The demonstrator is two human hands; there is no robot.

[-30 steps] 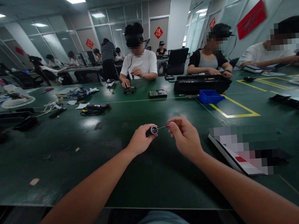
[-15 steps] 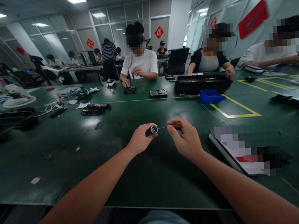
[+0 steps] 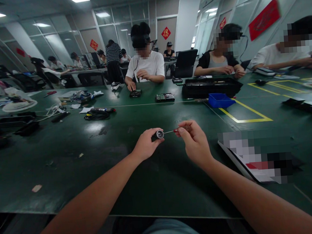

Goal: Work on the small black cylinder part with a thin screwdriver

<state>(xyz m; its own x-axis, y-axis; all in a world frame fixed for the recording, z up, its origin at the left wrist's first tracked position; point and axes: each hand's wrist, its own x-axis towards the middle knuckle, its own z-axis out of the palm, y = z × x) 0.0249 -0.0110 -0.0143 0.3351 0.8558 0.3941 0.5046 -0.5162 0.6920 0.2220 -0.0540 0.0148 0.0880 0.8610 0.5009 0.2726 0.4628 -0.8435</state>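
Above the green table, my left hand [image 3: 146, 145] is closed around a small black cylinder [image 3: 159, 134] with a silvery round end turned toward me; its exact kind is unclear. My right hand [image 3: 196, 142] grips a screwdriver [image 3: 176, 130] by its reddish-brown, see-through handle. The thin metal shaft points left, and its tip meets the side of the cylinder's silvery end. Whether the tip sits in a screw is too small to tell. My fingers hide part of the cylinder's body and most of the handle.
On the green table [image 3: 70, 187], a white box or booklet [image 3: 241, 161], partly blurred, lies right of my right arm. Farther off are a blue bin [image 3: 221, 100], a long black housing [image 3: 211, 87], a circuit board [image 3: 165, 97] and coiled black cable [image 3: 99, 114]. Co-workers sit opposite.
My right hand has shifted slightly right, its fingers now farther along the screwdriver handle, baring more of its front end. My left hand and the cylinder have barely moved.
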